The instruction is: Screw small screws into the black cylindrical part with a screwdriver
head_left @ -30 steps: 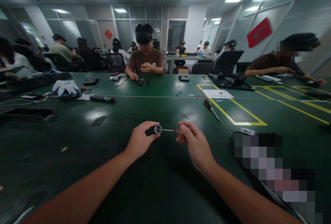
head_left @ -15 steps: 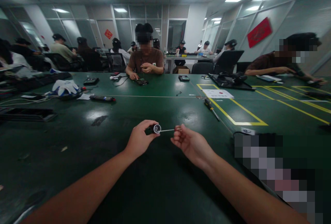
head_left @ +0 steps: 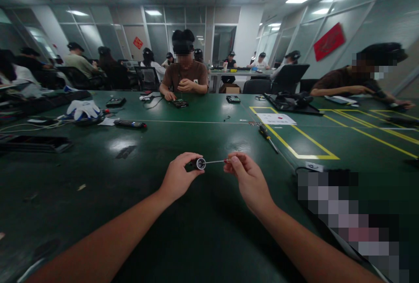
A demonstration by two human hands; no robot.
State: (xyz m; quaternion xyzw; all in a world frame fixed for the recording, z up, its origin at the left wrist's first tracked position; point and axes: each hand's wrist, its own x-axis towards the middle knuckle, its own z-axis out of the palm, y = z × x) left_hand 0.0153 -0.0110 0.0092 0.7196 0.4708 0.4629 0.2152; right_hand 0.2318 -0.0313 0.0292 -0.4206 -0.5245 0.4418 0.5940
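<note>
Between the thumb and fingers of my left hand [head_left: 178,176] is a small dark cylinder with a pale ring-shaped rim [head_left: 200,163], its open end turned toward me. A thin screwdriver [head_left: 214,161] runs sideways from my right hand [head_left: 250,178], and its tip meets the cylinder's open end. My right fingers are closed around the small reddish handle, which is mostly hidden. Both hands are held above the green table [head_left: 196,230]. What the tip touches inside the rim is too small to make out.
A yellow-and-black screwdriver [head_left: 268,138] lies ahead on the right, near a paper sheet [head_left: 276,119] and yellow tape. Ahead on the left are a dark pen-like tool [head_left: 130,124] and white-blue gloves [head_left: 83,110]. A co-worker [head_left: 185,73] sits opposite, handling a dark device [head_left: 180,103].
My right hand has turned, its fingers rolling over the screwdriver handle, and shifted slightly right. The cylinder and my left hand have moved a little to the right.
</note>
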